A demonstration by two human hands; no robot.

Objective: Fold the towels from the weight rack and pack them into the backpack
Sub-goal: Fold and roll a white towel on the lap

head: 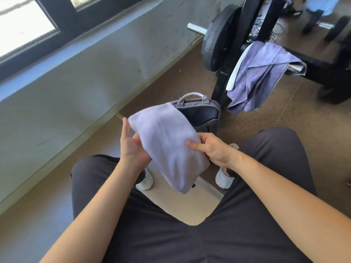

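A person sits with knees apart, and both hands hold a folded pale lilac towel [167, 145] out in front, above the gap between the legs. The left hand [133, 147] supports the towel from below and along its left edge, palm turned up, fingers partly hidden under the cloth. The right hand [210, 149] pinches the towel's right edge, thumb on top — the fingers wrap beneath.

The towel's far end overlaps the mouth of a grey backpack [203, 114] standing on the floor just ahead of the feet, its main compartment unzipped and gaping dark. Beside the backpack, to the right, stands a black weight rack [266, 21] carrying a plate. A second, darker purple towel [262, 73] hangs unfolded over one of the rack's chrome pegs — near the backpack but not touching it.
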